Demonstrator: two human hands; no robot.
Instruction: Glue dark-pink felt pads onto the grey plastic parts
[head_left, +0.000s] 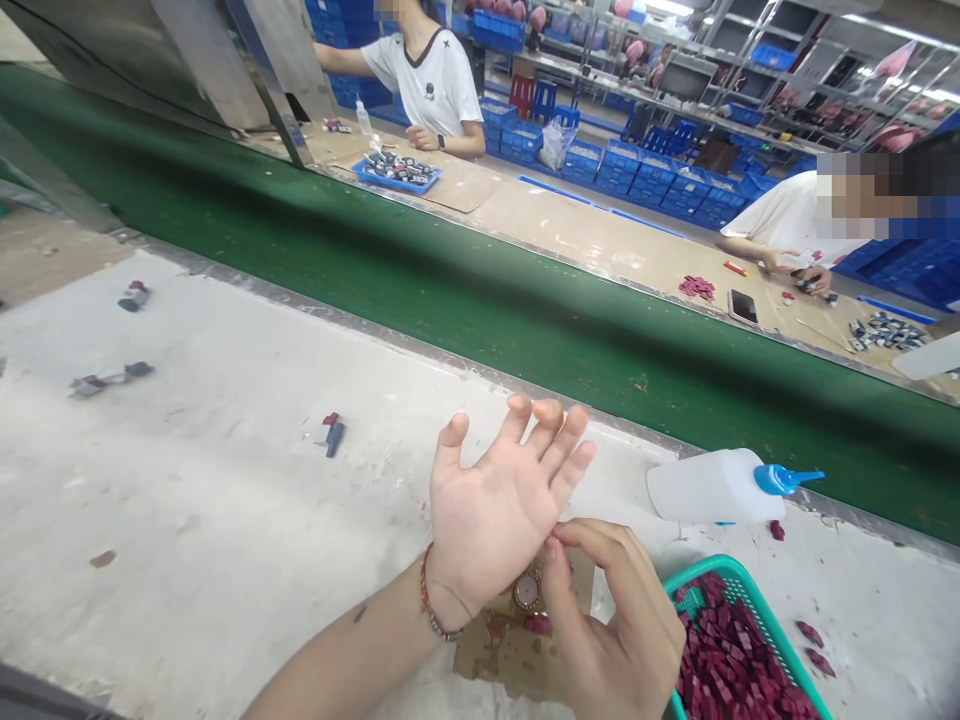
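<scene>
Here's the left hand [504,500], palm up and wide, fingers softly curled, a thin corded bracelet [433,618] with beads round its wrist. And in comes the right hand [622,620] against its outer edge, thumb and forefinger drawn together in a narrow pinch right at the side of the palm; whether anything sits between those tips, I can't tell.

Just below the pinch, look, a small round piece [527,590] with a knobbly rim, and beside it a glossy dark-red bit [537,624], both over brown, blotched cardboard [510,665], partly hidden by the hands. To the right of the grip, a green plastic basket [776,625] with mesh walls, heaped with angular, matt maroon chips [727,640]; two loose chips [820,662] lie outside it.

Beyond the pinch, up to the right, a smooth, milky bottle [705,487] lies on its side, its blue nozzle [780,478] tapering to a point. Off to the left, a little grey-and-red part [334,436] rests on the scuffed white worktop [225,480], and past the fingertips runs the flat green belt [450,290].
</scene>
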